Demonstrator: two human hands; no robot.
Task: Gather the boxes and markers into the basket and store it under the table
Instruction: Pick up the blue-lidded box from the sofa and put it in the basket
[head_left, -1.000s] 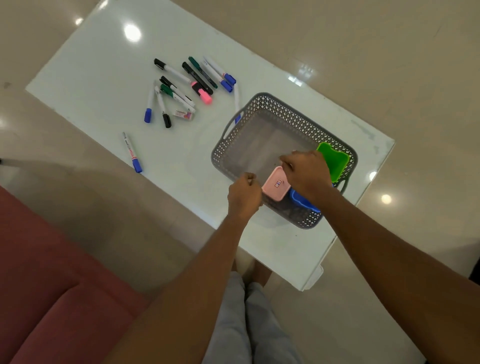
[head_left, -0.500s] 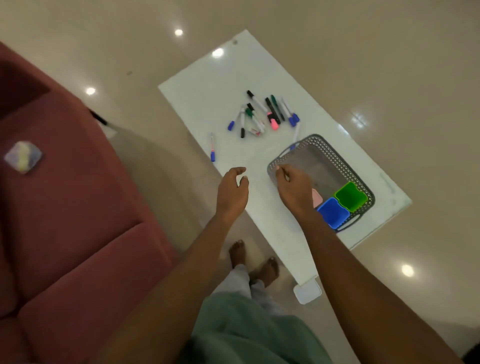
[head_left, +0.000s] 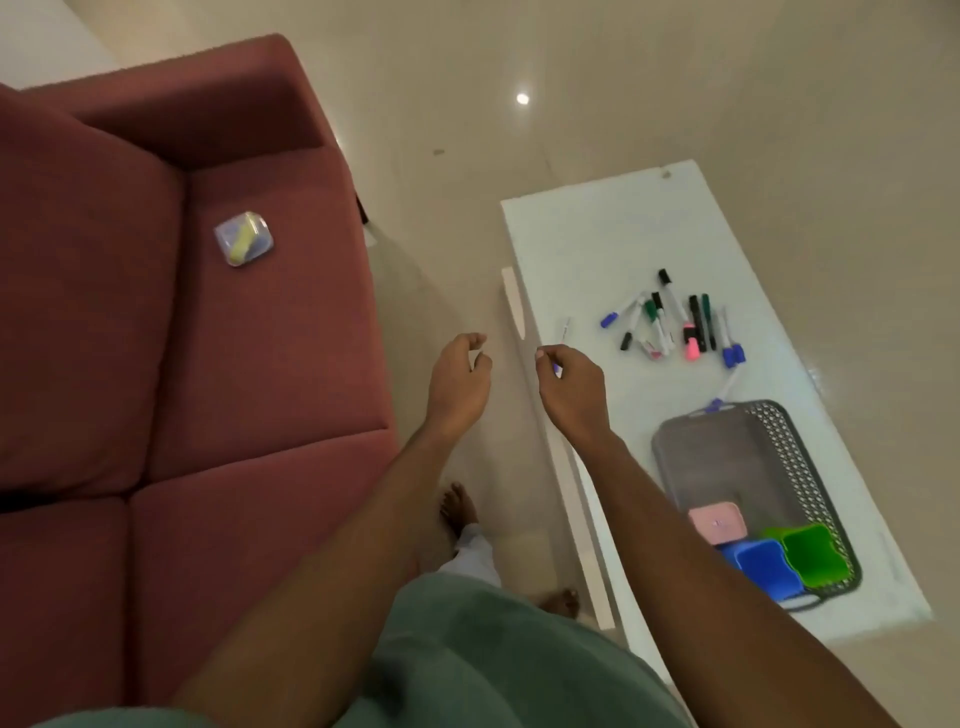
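Observation:
A grey perforated basket (head_left: 797, 467) stands on the white table (head_left: 597, 244) at the right. Inside it lie a pink box (head_left: 718, 523), a blue box (head_left: 763, 566) and a green box (head_left: 813, 551). Several markers (head_left: 670, 322) are scattered on the table beyond the basket. A single marker (head_left: 564, 330) lies near the table's left edge, its lower end hidden behind my right hand (head_left: 571, 387). My right hand hovers there with loosely curled fingers. My left hand (head_left: 460, 376) hangs over the floor between table and sofa, loosely curled and holding nothing.
A red sofa (head_left: 234, 364) fills the left side, and a small clear box (head_left: 243, 239) with something yellow inside lies on its seat. My bare feet (head_left: 457, 506) stand on the tiled floor between sofa and table. One more marker (head_left: 730, 384) lies against the basket's far handle.
My right hand let go of the pink box, which now lies in the basket. Both hands moved left, away from the basket toward the sofa, and my view swung left.

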